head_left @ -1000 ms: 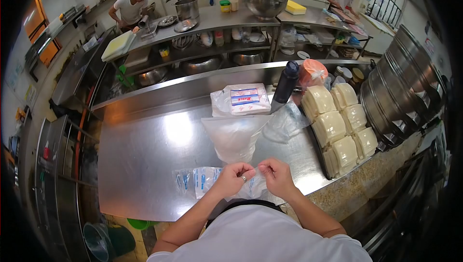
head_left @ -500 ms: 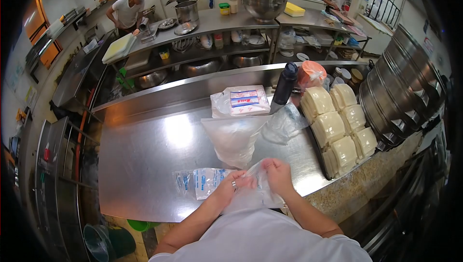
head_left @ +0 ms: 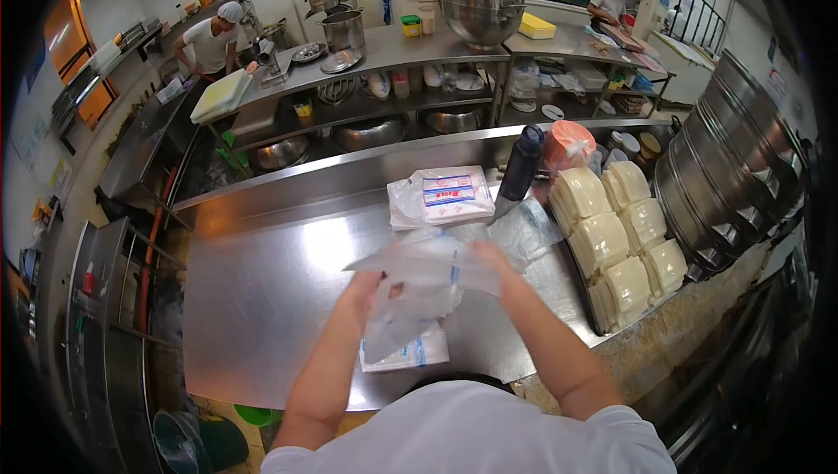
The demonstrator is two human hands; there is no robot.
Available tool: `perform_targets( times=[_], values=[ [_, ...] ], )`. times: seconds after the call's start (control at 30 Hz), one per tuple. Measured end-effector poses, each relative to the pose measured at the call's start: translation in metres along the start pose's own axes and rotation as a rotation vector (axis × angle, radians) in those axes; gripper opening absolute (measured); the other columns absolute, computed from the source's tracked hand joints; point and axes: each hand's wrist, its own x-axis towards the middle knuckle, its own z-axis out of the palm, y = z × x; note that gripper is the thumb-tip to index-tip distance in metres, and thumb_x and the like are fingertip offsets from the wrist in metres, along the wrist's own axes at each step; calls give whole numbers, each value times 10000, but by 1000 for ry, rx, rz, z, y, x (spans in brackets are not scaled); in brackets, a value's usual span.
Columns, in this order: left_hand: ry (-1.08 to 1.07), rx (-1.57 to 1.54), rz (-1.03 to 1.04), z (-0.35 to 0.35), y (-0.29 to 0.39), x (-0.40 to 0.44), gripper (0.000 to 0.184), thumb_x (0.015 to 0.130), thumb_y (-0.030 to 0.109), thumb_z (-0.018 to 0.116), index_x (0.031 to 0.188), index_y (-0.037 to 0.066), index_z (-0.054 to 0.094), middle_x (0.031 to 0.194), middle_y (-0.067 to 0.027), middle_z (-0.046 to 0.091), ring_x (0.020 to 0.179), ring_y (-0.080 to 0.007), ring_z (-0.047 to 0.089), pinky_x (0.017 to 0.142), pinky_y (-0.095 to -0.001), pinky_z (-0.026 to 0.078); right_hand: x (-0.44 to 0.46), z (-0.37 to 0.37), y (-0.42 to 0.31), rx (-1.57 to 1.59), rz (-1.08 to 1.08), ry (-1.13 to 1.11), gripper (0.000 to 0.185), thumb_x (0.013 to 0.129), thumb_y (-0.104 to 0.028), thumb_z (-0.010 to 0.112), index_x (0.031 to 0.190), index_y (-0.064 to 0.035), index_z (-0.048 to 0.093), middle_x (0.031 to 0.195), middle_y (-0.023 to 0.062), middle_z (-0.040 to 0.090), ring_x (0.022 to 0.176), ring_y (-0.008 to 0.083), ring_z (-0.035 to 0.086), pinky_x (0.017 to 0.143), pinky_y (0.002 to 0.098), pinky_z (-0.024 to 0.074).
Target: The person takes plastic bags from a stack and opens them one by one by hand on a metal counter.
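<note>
A thin clear plastic bag [head_left: 419, 278] is spread between my two hands above the steel table. My left hand [head_left: 362, 291] grips its left side, with the fingers partly behind the film. On the bag's right side my right hand [head_left: 494, 266] is closed, its fingertips partly covered by plastic. Beneath the bag lies a flat stack of blue-printed plastic bags [head_left: 410, 353]. Farther back is a white plastic packet with red and blue print [head_left: 452, 196]. Crumpled clear plastic [head_left: 526, 234] rests right of my right hand. The filled whitish bag is mostly hidden behind the held film.
A tray at right holds several wrapped stacks of pale flat sheets [head_left: 602, 243]. Behind them stand a dark bottle [head_left: 522, 162] and an orange container [head_left: 569, 144]. Tall metal steamer tiers [head_left: 729, 160] rise at far right. One co-worker [head_left: 212, 42] bends over the back counter.
Both hands have moved forward, away from my body, and farther apart. The plastic bag between them has gone from gathered near the front edge to spread out over the table.
</note>
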Motion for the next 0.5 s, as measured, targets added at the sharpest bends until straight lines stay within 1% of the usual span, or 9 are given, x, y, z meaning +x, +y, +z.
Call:
perform_targets(
  times=[0.07, 0.13, 0.17, 0.23, 0.27, 0.37, 0.43, 0.47, 0.5],
  values=[
    [191, 21, -55, -65, -73, 82, 149, 941, 191, 551, 878, 106, 656, 686, 8, 552, 502, -121, 462, 439, -291, 380, 18, -10, 35, 21, 122, -144, 179, 989, -259, 568, 920, -103, 623, 831, 61, 634, 610, 181, 580, 484, 377, 462],
    [268, 221, -104, -82, -120, 86, 145, 932, 158, 537, 864, 123, 660, 686, 9, 553, 505, -113, 450, 436, -271, 362, 39, -26, 80, -110, 144, -81, 180, 985, -266, 556, 940, -102, 617, 827, 70, 639, 602, 188, 580, 472, 364, 448],
    [299, 324, -104, -81, -119, 93, 150, 927, 141, 530, 857, 131, 662, 686, 10, 553, 507, -109, 444, 435, -261, 352, 52, -27, 80, -178, 129, -57, 182, 983, -269, 550, 950, -101, 614, 825, 75, 641, 597, 191, 581, 465, 357, 440],
    [199, 162, -79, -71, -100, 87, 153, 922, 115, 529, 911, 105, 681, 706, 1, 577, 564, -122, 501, 483, -272, 406, 55, -27, 71, -192, 69, -78, 179, 953, -226, 586, 1037, -70, 614, 886, 90, 653, 652, 204, 598, 524, 361, 476],
    [155, 76, -92, -65, -104, 70, 164, 919, 101, 529, 938, 92, 691, 717, -3, 590, 593, -129, 530, 507, -277, 432, 44, -33, 77, -198, 63, -80, 207, 938, -204, 604, 1081, -54, 614, 917, 98, 658, 680, 210, 607, 553, 363, 494],
    [314, 417, 336, -64, -91, 42, 170, 948, 135, 588, 1047, 60, 704, 786, -9, 648, 717, -161, 605, 645, -295, 506, 12, -45, 50, -314, -307, -120, 392, 845, -109, 705, 1218, -30, 611, 1069, 100, 673, 933, 226, 653, 800, 394, 548],
    [271, 513, 469, -52, -82, 12, 249, 940, 189, 654, 1143, 47, 677, 828, -40, 677, 782, -190, 633, 723, -313, 517, -23, -36, 22, -498, -487, -202, 536, 804, -113, 765, 1293, -21, 565, 1187, 112, 646, 1086, 235, 614, 942, 396, 495],
    [247, 561, 533, -48, -81, 2, 311, 935, 217, 688, 1190, 41, 664, 848, -55, 691, 814, -204, 648, 762, -322, 522, -27, -31, 20, -559, -523, -267, 613, 784, -135, 795, 1327, -15, 538, 1230, 122, 633, 1133, 245, 602, 983, 397, 478],
    [223, 718, 486, -42, -85, 3, 347, 922, 235, 710, 1209, 48, 656, 850, -71, 692, 817, -205, 649, 757, -327, 522, -31, -26, 19, -615, -561, -332, 691, 764, -157, 826, 1361, -9, 511, 1272, 133, 621, 1180, 254, 591, 1024, 398, 461]
  ],
)
